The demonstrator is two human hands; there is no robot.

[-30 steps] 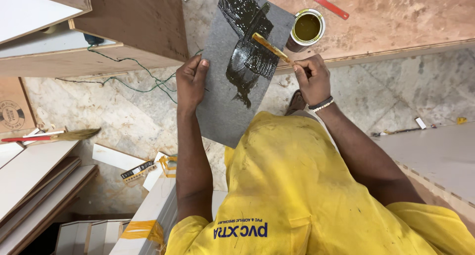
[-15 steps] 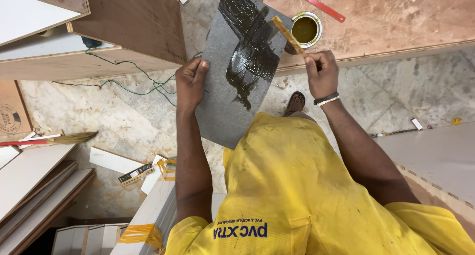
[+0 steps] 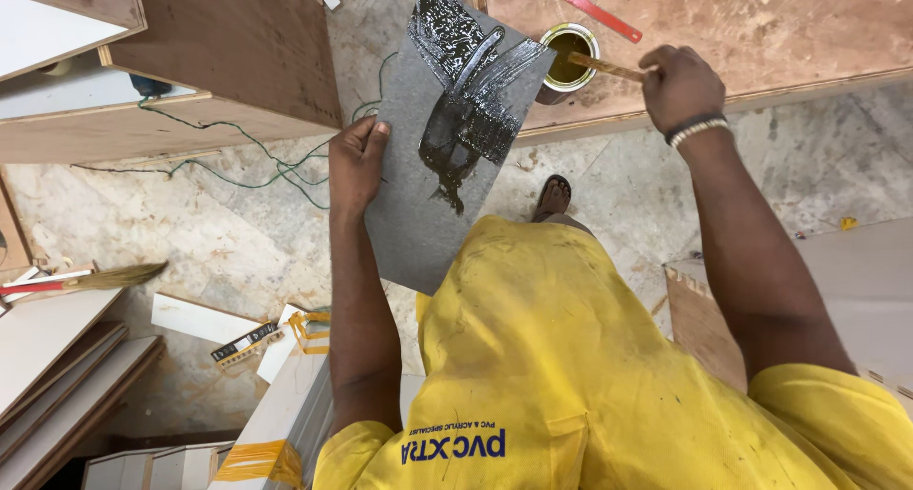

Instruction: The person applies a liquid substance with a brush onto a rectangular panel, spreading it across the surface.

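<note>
Fingers of the left hand (image 3: 357,162) were closed in a firm grip on the left edge of a grey sheet (image 3: 428,195), thumb on top, holding it tilted in the air above the stone floor (image 3: 171,224). Wet black adhesive (image 3: 466,100) streaked the sheet's upper half, just to the right of that grip. The right hand (image 3: 680,86) was shut tight around the wooden handle of a brush (image 3: 609,68), whose far end dipped into an open tin (image 3: 568,54) just to the left of the grip. That tin stood on a plywood board (image 3: 761,33), near a red strip (image 3: 590,7) lying beyond it. A beaded band (image 3: 697,128) circled the right wrist. Green wire (image 3: 247,162) trailed over the floor left of the left hand, under a wooden cabinet (image 3: 228,62).
</note>
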